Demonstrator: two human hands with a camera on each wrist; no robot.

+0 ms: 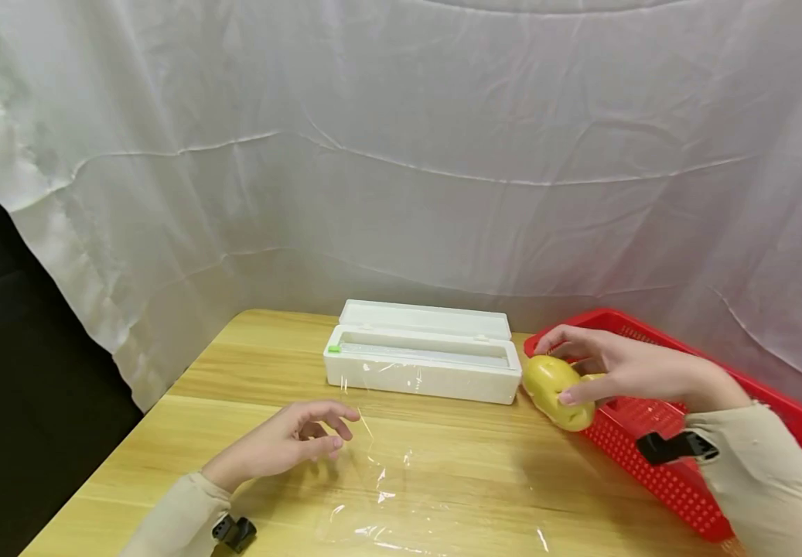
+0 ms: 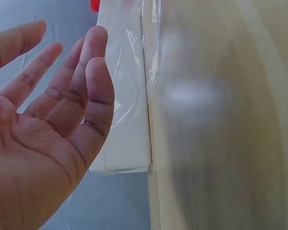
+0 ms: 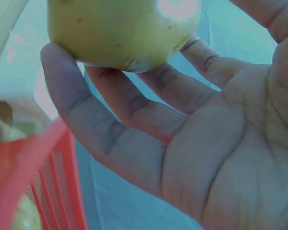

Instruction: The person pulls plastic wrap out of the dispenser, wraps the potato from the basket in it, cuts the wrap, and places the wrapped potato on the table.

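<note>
My right hand (image 1: pixel 623 367) grips a yellow potato (image 1: pixel 555 391) between thumb and fingers, over the near left part of the red basket's rim. In the right wrist view the fingers curl along the underside of the potato (image 3: pixel 120 33). My left hand (image 1: pixel 289 441) is held over the table, fingers loosely bent and nothing in them. Just beyond it stands a long white cling film box (image 1: pixel 421 379) with its lid raised and a green piece at its left end. Clear cling film (image 1: pixel 387 495) stretches from the box toward me over the tabletop.
A red perforated basket (image 1: pixel 679 495) stands at the right, under my right forearm. In the right wrist view another yellow item (image 3: pixel 26 215) shows inside it. The wooden table (image 1: pixel 213 379) ends at the left, and a white curtain (image 1: pixel 401 155) hangs behind.
</note>
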